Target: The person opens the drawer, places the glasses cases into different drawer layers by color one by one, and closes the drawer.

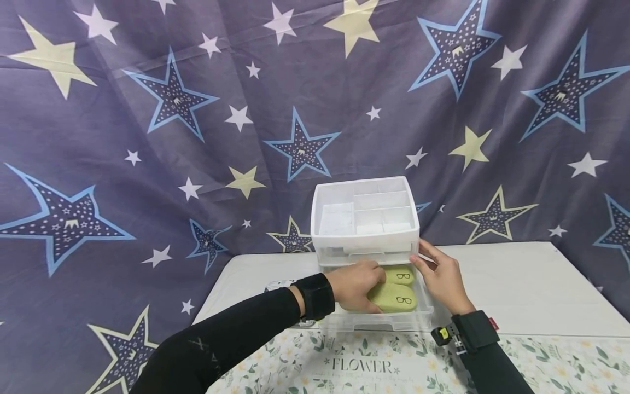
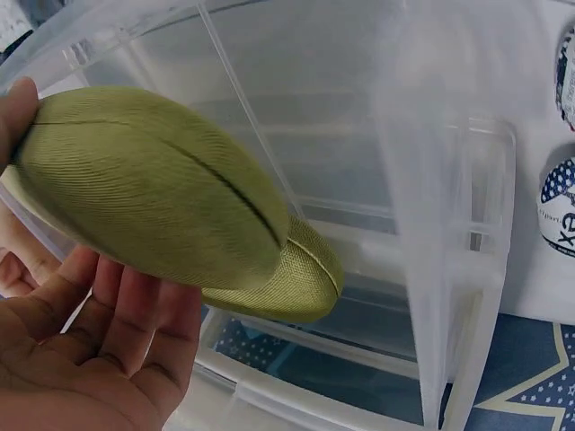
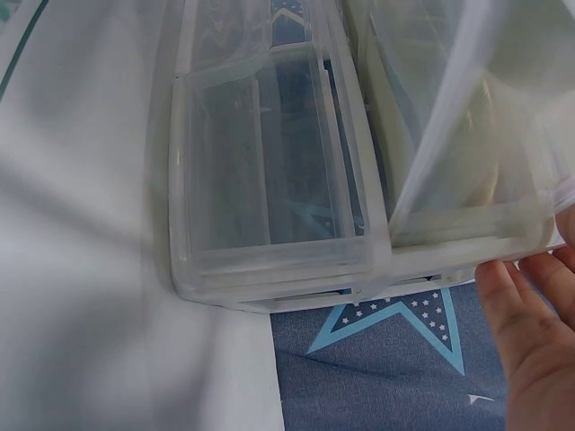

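A small drawer organizer, white on top with clear drawers, stands on the table, its lower drawer pulled out. Two green glasses cases, each printed with a spectacles mark, lie one behind the other: a front case and a back case. My left hand grips the front case at its left end, thumb on one side and fingers on the other; the second case shows behind it. Beside the upper drawer, my right hand touches the organizer's right front edge with fingers extended.
White compartments divide the organizer's top. Left of it, partly behind the left forearm, lies a patterned item. A flowered mat covers the table's front, and a starred cloth hangs behind the white table.
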Available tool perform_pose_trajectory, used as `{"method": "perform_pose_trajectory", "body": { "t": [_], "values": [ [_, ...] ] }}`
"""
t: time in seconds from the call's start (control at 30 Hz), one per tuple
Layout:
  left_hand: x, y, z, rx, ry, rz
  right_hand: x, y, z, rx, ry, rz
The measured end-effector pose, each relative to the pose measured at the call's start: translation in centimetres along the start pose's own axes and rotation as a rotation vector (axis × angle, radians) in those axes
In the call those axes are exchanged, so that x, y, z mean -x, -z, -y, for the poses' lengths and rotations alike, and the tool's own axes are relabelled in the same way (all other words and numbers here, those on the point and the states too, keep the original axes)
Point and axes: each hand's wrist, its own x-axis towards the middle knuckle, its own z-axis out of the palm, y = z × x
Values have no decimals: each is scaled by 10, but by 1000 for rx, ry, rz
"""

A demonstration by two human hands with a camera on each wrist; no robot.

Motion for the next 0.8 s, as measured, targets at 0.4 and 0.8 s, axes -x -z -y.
{"method": "perform_pose_trajectory", "body": {
  "t": [0.4,0.8],
  "values": [
    [1,-7,3,91,22,34,-1,0,-3,-16,-2,-6],
    [3,-10,1,72,66,83,0,1,-1,-19,-2,0]
  ]
}}
